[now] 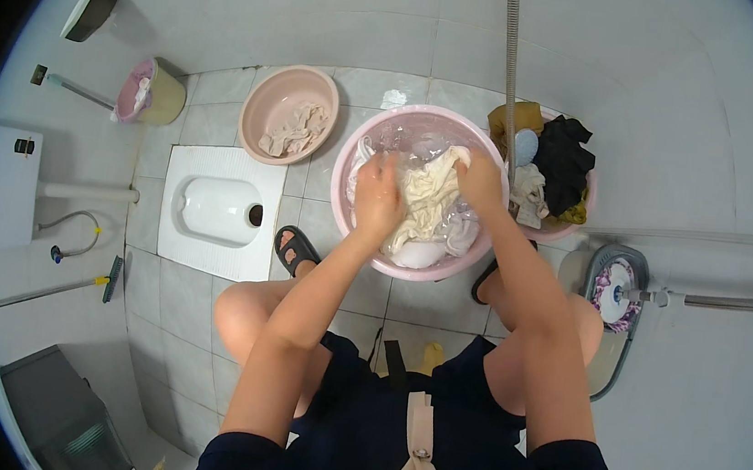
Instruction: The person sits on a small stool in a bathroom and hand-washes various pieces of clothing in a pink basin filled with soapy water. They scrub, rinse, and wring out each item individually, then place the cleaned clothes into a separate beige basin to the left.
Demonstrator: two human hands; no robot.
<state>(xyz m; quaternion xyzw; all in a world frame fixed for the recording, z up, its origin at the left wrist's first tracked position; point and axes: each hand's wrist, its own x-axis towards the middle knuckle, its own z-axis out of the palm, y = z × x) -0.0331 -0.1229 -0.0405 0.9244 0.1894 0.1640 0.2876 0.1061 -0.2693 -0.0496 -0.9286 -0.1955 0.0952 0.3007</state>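
Bunched up in the middle of a large round pink plastic basin (432,275), between the two hands: a wrinkled cream-coloured cloth (428,199). Right hand (483,184) grasping the cloth at its upper right end. Left hand (381,194) at the cloth's left side, fingers bent and wet-looking; whether gripping or merely touching, cannot tell. In the same basin, bubbly clear water (419,139), a crumpled lavender-grey cloth (462,232) at right and a white cloth (417,255) toward the near rim.

Just beyond to the right, a pink basin (590,198) heaped with a black garment (565,163) and a mustard-brown cloth (523,119). To the left, a smaller peach-coloured round basin (279,101) with a pale pink cloth (297,132) inside. Below that, a white ceramic squat toilet (171,250) in the grey tiled floor (182,297). Farther left, a white boxy wall cistern (6,196) with a small dark label (24,146), writing too small to read.
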